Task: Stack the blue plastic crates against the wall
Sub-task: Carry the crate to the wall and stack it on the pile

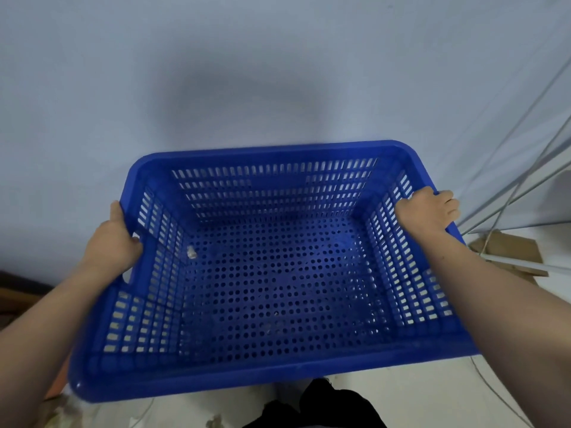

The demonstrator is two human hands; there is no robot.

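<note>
Both hands grip one empty blue crate (272,273) by its side rims: left hand (112,239) at the cut-out handle, right hand (431,211) clamped over the opposite rim. It is carried open side up, its far edge near the pale wall (216,72). Risks, as judged: the offset grips may tilt it; the cables (506,196) and cardboard (509,251) at right may snag it on lowering.
</note>
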